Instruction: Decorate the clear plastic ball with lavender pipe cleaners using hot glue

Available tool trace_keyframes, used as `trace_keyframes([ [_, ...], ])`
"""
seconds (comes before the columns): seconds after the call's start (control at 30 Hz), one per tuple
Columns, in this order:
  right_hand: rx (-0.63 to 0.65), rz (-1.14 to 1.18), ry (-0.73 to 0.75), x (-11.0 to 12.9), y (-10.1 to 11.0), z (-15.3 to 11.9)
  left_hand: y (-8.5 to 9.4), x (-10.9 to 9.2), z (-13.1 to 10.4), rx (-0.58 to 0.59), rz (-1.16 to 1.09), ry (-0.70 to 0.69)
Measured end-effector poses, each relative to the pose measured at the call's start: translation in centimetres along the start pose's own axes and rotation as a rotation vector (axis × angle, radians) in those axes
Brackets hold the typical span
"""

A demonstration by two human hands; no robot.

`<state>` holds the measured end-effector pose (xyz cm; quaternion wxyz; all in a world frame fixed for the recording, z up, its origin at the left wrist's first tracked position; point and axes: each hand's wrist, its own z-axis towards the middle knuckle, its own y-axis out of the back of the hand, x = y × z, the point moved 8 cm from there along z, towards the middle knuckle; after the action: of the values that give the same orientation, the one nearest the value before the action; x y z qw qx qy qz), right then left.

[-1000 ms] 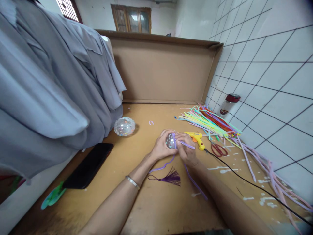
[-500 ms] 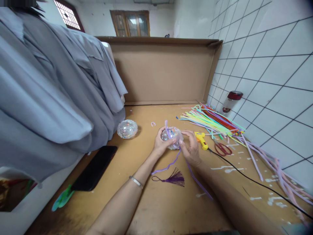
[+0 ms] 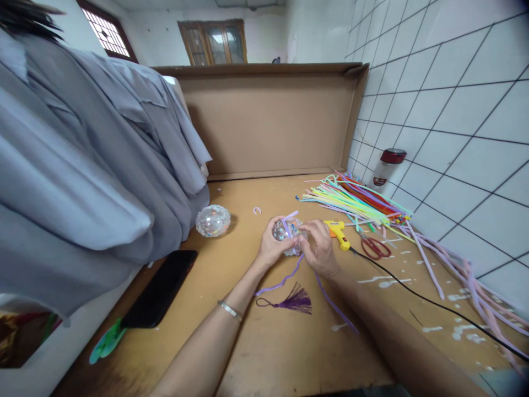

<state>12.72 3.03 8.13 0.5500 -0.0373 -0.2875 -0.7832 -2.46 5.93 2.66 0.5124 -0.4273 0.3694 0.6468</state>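
Hugging the clear, round ball with multicoloured specks (image 3: 278, 230) at mid-table, with the left hand (image 3: 270, 244) curled round the left side and its thumb pressed on the near face. Working at the right side with the right hand (image 3: 320, 249), thumb close by the left thumb, forefinger bent over from the right; pinching ball or strip, impossible to tell at this size. And look at the slim lilac strip (image 3: 292, 215), running up across the ball to a loose end at the far edge!

Hold the ball firm on the left, without squeezing the thin-looking shell. Press the strip down bit by bit, straight and untwisted, with no gap underneath. Watch that loose end: easy to snag with the right fingertips.

Mind the wavy purple strip (image 3: 278, 285) on the near side of the ball too; best not to drag it across the dark-purple thread tassel (image 3: 294, 300), flat on the table (image 3: 264, 353) in the near middle. Elbow room needed on the right as well: avoid bumping the yellow plastic glue gun (image 3: 341, 237), just beyond the right hand, possibly hot.
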Motion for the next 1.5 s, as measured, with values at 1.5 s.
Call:
trace_keyframes([
  [1.5, 0.151, -0.759, -0.393, -7.4, 2.7, 0.8, 0.0, 0.4, -0.4, -0.002, 0.079, 0.036],
])
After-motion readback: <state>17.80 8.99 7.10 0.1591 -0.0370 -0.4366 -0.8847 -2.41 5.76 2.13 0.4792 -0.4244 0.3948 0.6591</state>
